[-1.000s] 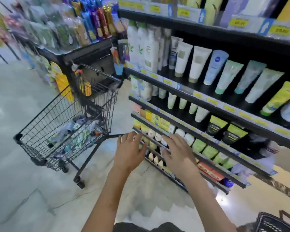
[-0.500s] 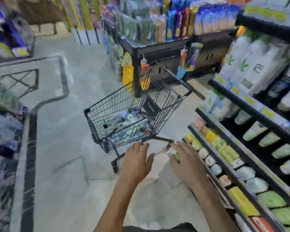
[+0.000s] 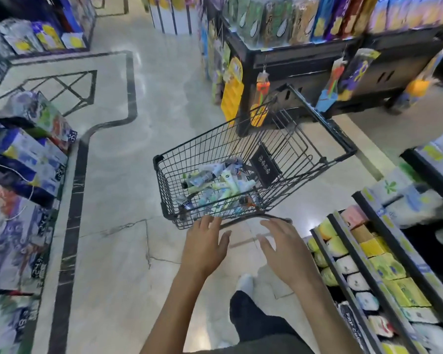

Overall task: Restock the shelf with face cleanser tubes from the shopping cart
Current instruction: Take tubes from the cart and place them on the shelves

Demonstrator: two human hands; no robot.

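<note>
Tubes (image 3: pixel 216 186) lie heaped in the cart (image 3: pixel 317 149) at twelve o'clock, shelf (image 3: pixel 384 264) at three. My left hand (image 3: pixel 202 247) and right hand (image 3: pixel 287 254), both spread and empty, hover short of the basket. Fetching step, I'd say: next, reach over the rim and grip one.

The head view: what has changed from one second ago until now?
The view turned left, from the shelf to the black wire shopping cart. The left hand and right hand came away from the low shelf rows toward the cart. Both hands stay open and empty; the tubes still lie in the cart.
</note>
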